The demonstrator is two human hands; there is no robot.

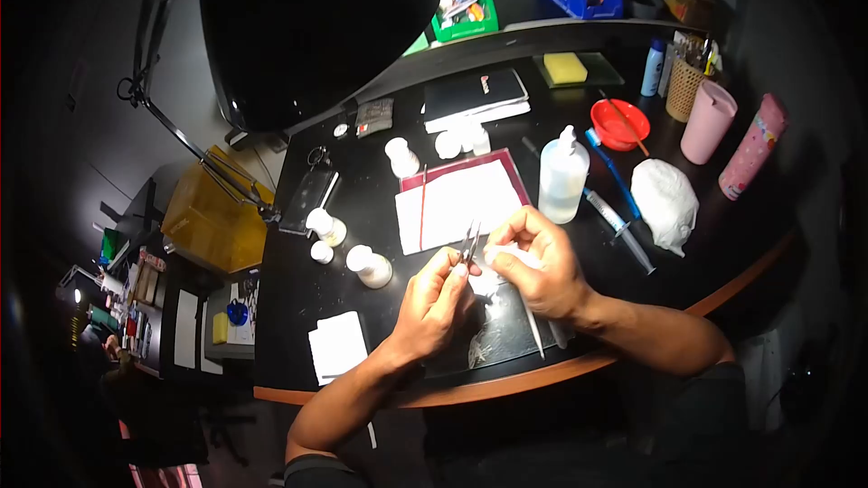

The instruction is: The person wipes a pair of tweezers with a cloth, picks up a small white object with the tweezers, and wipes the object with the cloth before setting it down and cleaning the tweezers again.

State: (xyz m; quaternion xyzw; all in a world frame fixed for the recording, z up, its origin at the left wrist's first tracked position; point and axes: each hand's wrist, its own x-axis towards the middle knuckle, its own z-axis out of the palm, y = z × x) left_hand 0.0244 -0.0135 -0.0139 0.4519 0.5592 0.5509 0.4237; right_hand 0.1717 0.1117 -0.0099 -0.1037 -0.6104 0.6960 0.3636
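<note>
Near the desk's front, my left hand (436, 300) is closed on a slim metal tool (470, 241) that looks like tweezers, its tips pointing up. Just to its right, my right hand (541, 271) is pinched round a small white wad (523, 254), perhaps tissue or cotton. The two hands are close together. Beneath them lies a glossy clear sheet (493, 343), with a thin white stick (534, 330) on it below my right hand. Behind the hands, a folded white cloth (459, 203) rests on a dark red tray (514, 174), and a thin red-brown stick (422, 208) lies across the cloth.
White bottles (370, 267) stand left of my hands. A clear pump bottle (562, 183), a syringe (620, 231), a white bundle (665, 206) and a red bowl (620, 124) are on the right. A black lamp (307, 36) hangs over the upper left. White paper (338, 347) lies front left.
</note>
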